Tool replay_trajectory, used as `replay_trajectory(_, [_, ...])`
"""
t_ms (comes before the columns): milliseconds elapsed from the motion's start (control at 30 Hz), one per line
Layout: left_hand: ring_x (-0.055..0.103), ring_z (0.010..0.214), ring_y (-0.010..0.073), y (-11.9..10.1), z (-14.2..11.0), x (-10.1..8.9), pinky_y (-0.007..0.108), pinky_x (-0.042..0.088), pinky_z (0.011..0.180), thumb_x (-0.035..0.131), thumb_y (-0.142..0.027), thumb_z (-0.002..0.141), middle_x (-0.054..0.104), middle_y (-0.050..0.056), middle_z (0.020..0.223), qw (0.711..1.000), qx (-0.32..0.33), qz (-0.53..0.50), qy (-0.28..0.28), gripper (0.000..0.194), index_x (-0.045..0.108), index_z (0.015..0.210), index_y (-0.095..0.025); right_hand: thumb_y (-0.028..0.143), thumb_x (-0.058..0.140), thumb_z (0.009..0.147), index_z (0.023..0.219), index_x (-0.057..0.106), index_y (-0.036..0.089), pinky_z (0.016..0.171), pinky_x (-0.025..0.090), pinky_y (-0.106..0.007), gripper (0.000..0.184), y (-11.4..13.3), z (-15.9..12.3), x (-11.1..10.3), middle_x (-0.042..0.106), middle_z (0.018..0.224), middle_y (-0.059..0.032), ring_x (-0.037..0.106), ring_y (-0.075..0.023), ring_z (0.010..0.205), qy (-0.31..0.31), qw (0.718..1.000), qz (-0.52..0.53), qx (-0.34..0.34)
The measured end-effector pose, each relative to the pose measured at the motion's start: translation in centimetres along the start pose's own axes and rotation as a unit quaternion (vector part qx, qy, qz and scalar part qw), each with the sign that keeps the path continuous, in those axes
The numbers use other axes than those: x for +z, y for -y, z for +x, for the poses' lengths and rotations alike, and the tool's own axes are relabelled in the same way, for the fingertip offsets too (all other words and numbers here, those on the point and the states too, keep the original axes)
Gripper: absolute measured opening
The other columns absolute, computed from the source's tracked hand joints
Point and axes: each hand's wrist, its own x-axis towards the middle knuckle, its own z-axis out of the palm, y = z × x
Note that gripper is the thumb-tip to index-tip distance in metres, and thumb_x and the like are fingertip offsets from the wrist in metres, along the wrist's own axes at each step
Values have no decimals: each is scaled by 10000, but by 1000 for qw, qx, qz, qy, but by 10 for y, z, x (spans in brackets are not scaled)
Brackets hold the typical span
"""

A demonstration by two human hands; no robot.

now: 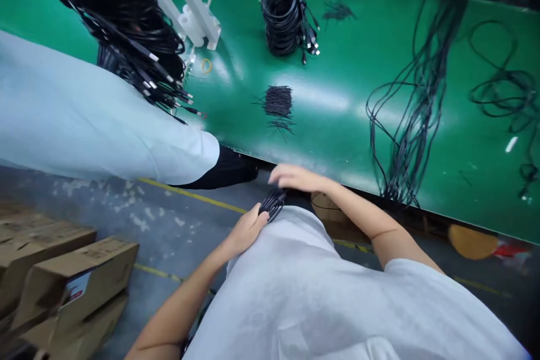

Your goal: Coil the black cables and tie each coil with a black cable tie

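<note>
My left hand (248,228) grips a small coil of black cable (273,204) close in front of my shirt, its thumb lying across the loops. At the coil's upper end, my right hand (297,178) has its fingers bent over the cable, slightly blurred; the fingertips are partly hidden. Both hands are just off the near edge of the green table (337,140). On the table beyond them sits a pile of short black ties (278,102). Farther back stands a stack of coiled black cables (280,17) with light plugs at its right side.
Loose long cables (422,101) trail over the table's right part. A co-worker's sleeve (126,107) reaches in at left beside a large bundle of coiled cables (122,5) and a white frame post (189,0). Cardboard boxes (84,275) stand on the floor, lower left.
</note>
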Motion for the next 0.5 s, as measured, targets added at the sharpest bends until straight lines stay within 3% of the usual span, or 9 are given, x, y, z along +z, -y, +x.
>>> replay_trajectory(33, [431,573,127,1,0,6,251,320,550,494,-482,918,509,-32,647,999,-10,-37,-13,290,487,824,-207,386,382,1019,1083,644,181,845,424,-280,340,-25,9,-9,638,1059,-75,564,-172,954,-47,994,-13,97])
replay_trajectory(100, [386,527,99,3,1,17,236,301,518,446,-524,940,458,-53,628,992,-28,-113,-43,334,447,829,-209,325,415,1000,1051,637,156,841,422,-299,284,-73,30,-22,634,1070,-107,560,-191,949,-126,947,-72,286])
replay_trajectory(167, [344,496,76,4,2,25,220,288,494,450,-566,928,404,-74,619,980,-43,-178,-75,369,429,839,-208,254,479,956,1062,621,128,833,422,-321,218,-111,50,-25,619,1120,-155,561,-218,964,-143,910,-110,373])
replay_trajectory(300, [266,462,48,1,9,36,199,250,454,564,-627,842,321,-100,600,954,-65,-263,-129,448,428,827,-200,142,459,906,1009,623,105,827,428,-345,197,-142,69,-14,618,1128,-202,578,-245,958,-126,906,-115,387])
replay_trajectory(400, [257,451,41,-4,20,36,192,235,441,599,-638,816,320,-100,586,948,-57,-278,-142,471,436,814,-196,123,452,882,969,625,107,830,435,-361,195,-143,62,-15,627,1108,-213,585,-259,950,-125,906,-115,387])
replay_trajectory(500, [253,454,39,-13,35,33,187,228,438,617,-618,815,313,-97,589,948,-30,-288,-135,458,446,815,-193,120,471,857,952,618,112,835,445,-364,175,-135,38,-28,639,1079,-194,591,-252,939,-135,907,-107,385])
